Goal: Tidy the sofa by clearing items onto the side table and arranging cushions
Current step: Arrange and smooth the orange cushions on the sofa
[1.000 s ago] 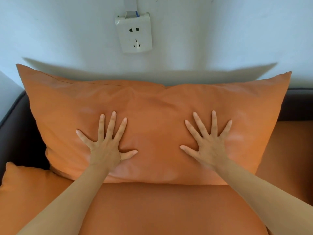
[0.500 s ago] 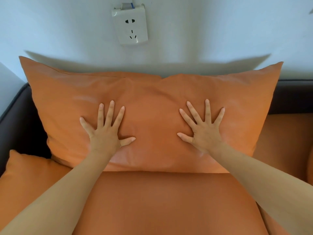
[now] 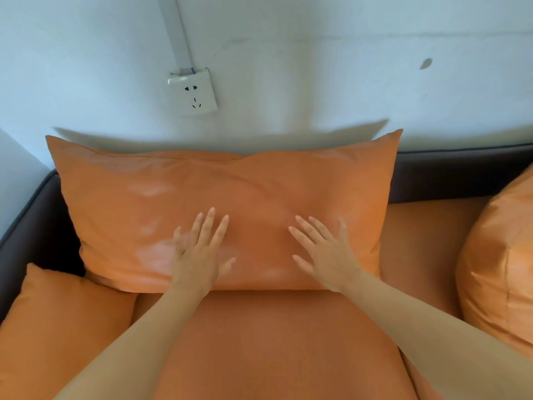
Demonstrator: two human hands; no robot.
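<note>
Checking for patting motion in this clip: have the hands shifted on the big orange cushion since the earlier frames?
Yes. Left hand and right hand moved inward toward the middle of the cushion, away from its side edges.

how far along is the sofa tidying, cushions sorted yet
Done: the big back cushion stands against the wall. In hand: left hand and right hand lie flat over its front. Left: the small cushion and right cushion look unarranged. No side table shows.

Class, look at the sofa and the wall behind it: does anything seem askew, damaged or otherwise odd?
The white wall socket above the large orange cushion hangs tilted, not square to the wall. A small dark mark spots the wall at upper right. The cushions look intact.
</note>
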